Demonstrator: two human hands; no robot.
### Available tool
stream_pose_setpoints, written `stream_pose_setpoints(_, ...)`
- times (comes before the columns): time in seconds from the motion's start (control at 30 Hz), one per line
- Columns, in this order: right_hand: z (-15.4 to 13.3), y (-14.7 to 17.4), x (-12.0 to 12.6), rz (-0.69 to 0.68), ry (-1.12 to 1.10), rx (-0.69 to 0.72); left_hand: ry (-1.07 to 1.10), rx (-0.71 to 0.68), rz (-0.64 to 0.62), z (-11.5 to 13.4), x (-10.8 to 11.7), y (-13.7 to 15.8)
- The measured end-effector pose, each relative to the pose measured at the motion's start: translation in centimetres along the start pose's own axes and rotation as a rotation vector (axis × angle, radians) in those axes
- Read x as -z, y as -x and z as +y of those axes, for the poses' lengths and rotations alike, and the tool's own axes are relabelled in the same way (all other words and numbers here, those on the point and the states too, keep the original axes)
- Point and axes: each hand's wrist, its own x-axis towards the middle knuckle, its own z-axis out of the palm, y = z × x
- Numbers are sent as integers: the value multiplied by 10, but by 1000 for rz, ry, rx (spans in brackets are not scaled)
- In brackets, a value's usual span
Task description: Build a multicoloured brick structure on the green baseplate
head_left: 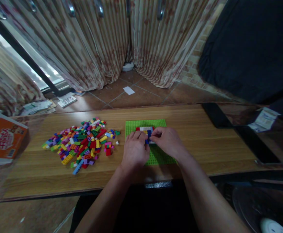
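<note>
A green studded baseplate [161, 158] lies on the table in front of me. On it sits a low build of toy bricks [145, 128] in red, white, yellow and blue. My left hand [136, 149] is bent around the left side of the build, its fingers closed against it. From the right, my right hand [168, 141] pinches with thumb and forefinger at the build's right side, close to a blue brick [149, 133]. Whatever small piece sits between those fingertips is mostly hidden. Both hands cover part of the build and the plate.
A heap of mixed toy bricks [79, 142] spreads over the left of the wooden table [195, 129]. A red brick cluster [108, 150] and a tiny white piece [117, 142] lie nearer the plate. Flat black objects [216, 116] lie far right; an orange-and-white box [6, 139] stands left.
</note>
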Motion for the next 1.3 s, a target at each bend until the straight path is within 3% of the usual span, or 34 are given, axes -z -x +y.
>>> stream_pose_setpoints(0.6,0,4,-4,25,106,54,80,-34,12,-5,2,0)
stream_pose_setpoints(0.93,-1,5,3,-63,-16,49,6,-49,-24,-2,3,-2)
stream_pose_setpoints(1.3,2,5,-3,11,57,36,-12,-80,-48,-2,1,-2)
